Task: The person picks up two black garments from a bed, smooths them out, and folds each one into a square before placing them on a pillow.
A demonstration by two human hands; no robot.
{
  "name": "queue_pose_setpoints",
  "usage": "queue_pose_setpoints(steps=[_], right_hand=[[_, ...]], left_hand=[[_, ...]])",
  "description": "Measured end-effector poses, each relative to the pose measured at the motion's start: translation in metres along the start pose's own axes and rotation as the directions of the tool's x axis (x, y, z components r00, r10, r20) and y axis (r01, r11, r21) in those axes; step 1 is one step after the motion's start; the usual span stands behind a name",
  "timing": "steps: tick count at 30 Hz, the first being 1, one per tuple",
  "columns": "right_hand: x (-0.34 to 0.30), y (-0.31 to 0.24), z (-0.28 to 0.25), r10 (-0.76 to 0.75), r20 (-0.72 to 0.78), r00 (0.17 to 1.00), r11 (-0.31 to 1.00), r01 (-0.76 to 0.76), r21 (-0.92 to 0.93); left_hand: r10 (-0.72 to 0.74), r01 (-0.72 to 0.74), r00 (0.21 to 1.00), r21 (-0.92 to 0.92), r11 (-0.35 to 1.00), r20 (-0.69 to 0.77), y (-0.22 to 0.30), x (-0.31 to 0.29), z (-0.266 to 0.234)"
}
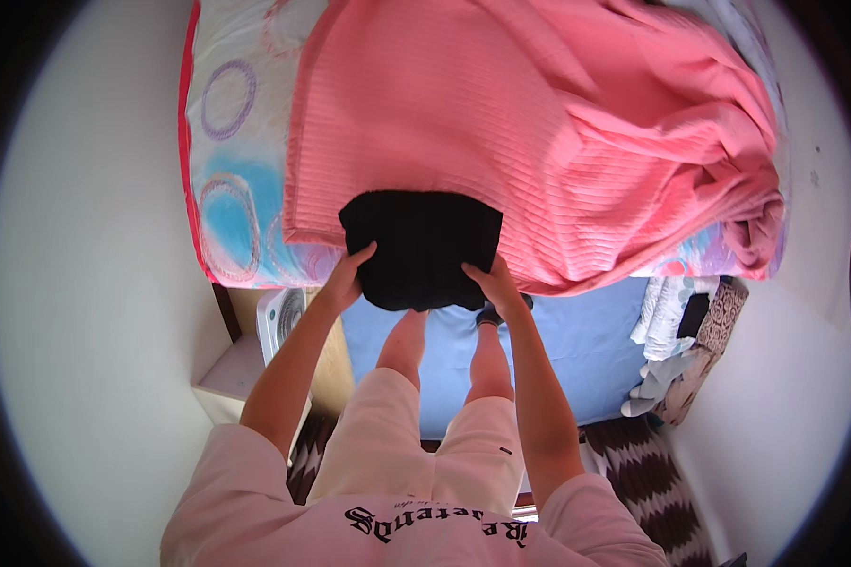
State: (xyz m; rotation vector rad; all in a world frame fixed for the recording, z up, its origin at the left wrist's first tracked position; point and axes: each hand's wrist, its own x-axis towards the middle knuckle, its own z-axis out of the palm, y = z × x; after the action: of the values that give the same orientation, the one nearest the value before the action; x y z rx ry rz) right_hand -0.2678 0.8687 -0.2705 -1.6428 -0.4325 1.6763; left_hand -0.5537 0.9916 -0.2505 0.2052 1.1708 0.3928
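Observation:
A black piece of folded cloth [424,248], perhaps a garment, is stretched between my two hands at the near edge of the bed. My left hand [350,272] grips its left side, thumb on top and the other fingers out of sight beneath. On the opposite side my right hand [494,282] pinches the cloth the same way. Its far edge overlaps a pink quilted blanket [425,104]; its near edge hangs over my legs. Whether the cloth rests on the bed or is held just above it I cannot tell.
The blanket lies bunched at the right over a patterned mattress [227,217] with a red edge. Below is a blue mat [577,350]. A white fan-like appliance [282,317] stands at the left. Folded white fabric [669,307] and a grey-white plush-like item [654,383] lie at the right.

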Motion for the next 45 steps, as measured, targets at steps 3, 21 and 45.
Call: queue_pose_setpoints(steps=[3,21,45], right_hand=[[-0.040,0.018,-0.036,-0.046,-0.068,0.997,0.999,0.047,0.018],[-0.364,0.228,-0.303,0.201,-0.520,0.830,0.724,0.232,0.650],[-0.426,0.301,-0.586,0.433,-0.817,0.380,0.692,0.441,0.572]], left_hand=[[-0.007,0.008,0.999,-0.028,1.000,0.051,-0.031,-0.012,0.027],[-0.467,0.379,0.883,0.511,0.772,0.050,-0.338,-0.043,0.352],[-0.555,0.129,0.827,0.931,0.342,0.090,-0.608,0.086,0.715]])
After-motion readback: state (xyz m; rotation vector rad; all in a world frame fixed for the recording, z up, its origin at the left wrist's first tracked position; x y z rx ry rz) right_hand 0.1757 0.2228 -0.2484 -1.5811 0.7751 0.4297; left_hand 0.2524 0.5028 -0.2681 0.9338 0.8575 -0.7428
